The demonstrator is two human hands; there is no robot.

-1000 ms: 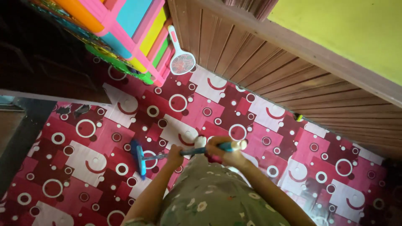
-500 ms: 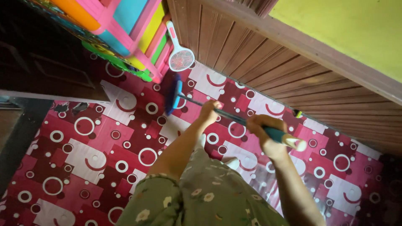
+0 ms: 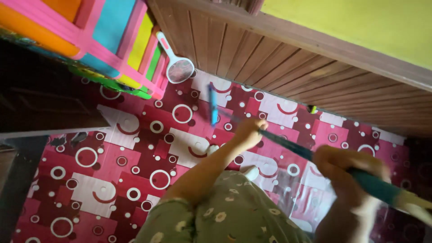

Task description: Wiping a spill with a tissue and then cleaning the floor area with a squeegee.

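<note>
Floor: covered wall to wall in red and pink sheeting printed with white rings and blocks.

Wall: brown ribbed wood panelling runs along the far edge of the floor, with yellow-green plaster above it.

Shelf: a pink plastic frame with orange, blue, yellow and green panels, standing in the upper left corner against the panelling. A dark cabinet sits just beside it on the left.

Person: green floral garment at the bottom centre, both arms reaching forward.

Broom: a long dark-teal handle running from lower right up to a blue head, which is blurred and lies on the floor near the panelling, right of the shelf.

Right hand: fist wrapped round the upper handle, blurred, near the pale handle end.

Left hand: fingers curled round the handle lower down, nearer the head.

Racket: white-handled, round mesh head, leaning between shelf and panelling.

Small yellow-green item at the foot of the panelling; kind cannot be told.
</note>
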